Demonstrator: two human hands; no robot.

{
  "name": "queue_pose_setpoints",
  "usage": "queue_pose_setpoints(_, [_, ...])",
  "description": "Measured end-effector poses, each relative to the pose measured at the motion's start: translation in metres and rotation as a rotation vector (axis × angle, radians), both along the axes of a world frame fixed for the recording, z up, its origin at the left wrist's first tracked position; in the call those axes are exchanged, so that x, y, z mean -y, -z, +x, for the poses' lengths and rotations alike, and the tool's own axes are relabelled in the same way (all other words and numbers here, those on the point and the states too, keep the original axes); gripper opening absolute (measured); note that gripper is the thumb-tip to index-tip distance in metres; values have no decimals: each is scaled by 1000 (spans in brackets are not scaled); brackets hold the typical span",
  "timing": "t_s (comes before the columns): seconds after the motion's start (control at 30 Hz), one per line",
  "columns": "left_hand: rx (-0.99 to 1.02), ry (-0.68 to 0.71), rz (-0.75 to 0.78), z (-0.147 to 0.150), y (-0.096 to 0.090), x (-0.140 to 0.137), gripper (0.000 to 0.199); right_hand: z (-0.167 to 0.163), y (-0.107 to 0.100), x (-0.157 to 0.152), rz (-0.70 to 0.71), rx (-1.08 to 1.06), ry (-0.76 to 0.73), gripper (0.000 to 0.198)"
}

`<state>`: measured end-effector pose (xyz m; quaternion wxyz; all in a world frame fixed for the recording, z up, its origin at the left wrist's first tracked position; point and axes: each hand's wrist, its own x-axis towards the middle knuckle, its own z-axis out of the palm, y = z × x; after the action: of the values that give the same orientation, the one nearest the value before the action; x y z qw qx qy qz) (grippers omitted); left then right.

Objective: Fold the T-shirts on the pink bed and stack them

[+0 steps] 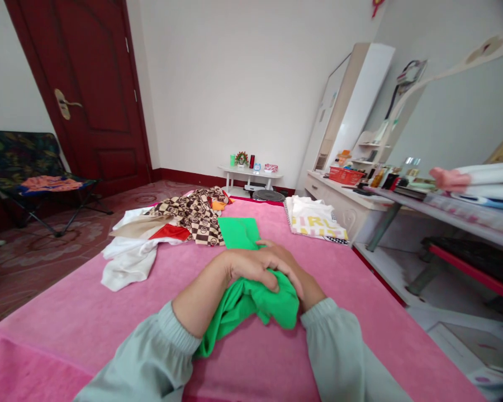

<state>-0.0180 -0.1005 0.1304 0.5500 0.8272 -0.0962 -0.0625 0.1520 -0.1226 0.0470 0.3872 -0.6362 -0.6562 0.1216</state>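
A bright green garment (pixel 272 304) lies bunched in front of me on the pink bedspread (pixel 318 357), and a flat part of it stretches out beyond my hands. My left hand (pixel 251 265) is closed over the bunched cloth, its thumb and fingers wrapped on top. Behind and partly under it, my right hand (pixel 295 268) grips the same garment from the right. The two hands cross, and most of the right fingers are hidden; one fingertip shows to the left. What kind of garment it is cannot be made out.
Left of centre lies a heap of clothes (pixel 178 218), with white, tan, red and brown checkered pieces. A white folded shirt stack (pixel 314 218) sits at the far right of the bed. Beside the bed stand a dressing table (pixel 360 192) and a grey-topped table (pixel 456 215).
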Motion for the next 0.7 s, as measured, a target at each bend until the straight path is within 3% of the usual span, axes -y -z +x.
queue_pose_setpoints(0.07, [94, -247, 120, -17, -1, -21, 42, 18, -3, 1, 132, -13, 35, 19])
queue_pose_setpoints(0.1, [136, -449, 218, -26, 0, -34, 43, 29, -6, 3, 255, -51, 117, 19])
queue_pose_setpoints(0.2, [249, -1242, 538, -47, 12, -73, 40, 58, -23, 14, 589, -186, 495, 21])
queue_pose_setpoints(0.27, [308, -1563, 666, -53, 22, -89, 37, 62, -44, 27, 540, -253, 540, 14])
queue_pose_setpoints(0.3, [347, -1624, 693, -53, 27, -93, 36, 59, -56, 34, 405, -268, 442, 12])
queue_pose_setpoints(0.4, [499, -1550, 672, -46, 32, -91, 35, 33, -91, 54, -239, -249, -129, 16])
queue_pose_setpoints(0.43, [551, -1501, 636, -43, 31, -88, 34, 22, -98, 57, -394, -239, -279, 16])
queue_pose_setpoints(0.47, [588, -1445, 583, -40, 29, -84, 34, 12, -102, 58, -457, -244, -349, 22])
queue_pose_setpoints(0.5, [608, -1390, 517, -37, 26, -80, 32, 4, -102, 57, -426, -270, -333, 31])
queue_pose_setpoints(0.6, [638, -1257, 316, -29, 16, -68, 27, -13, -81, 41, -117, -409, -21, 68])
queue_pose_setpoints(0.63, [651, -1207, 260, -27, 14, -64, 25, -16, -71, 34, -78, -455, 37, 83])
queue_pose_setpoints(0.7, [665, -1097, 159, -22, 11, -56, 21, -20, -51, 22, -131, -520, -27, 100])
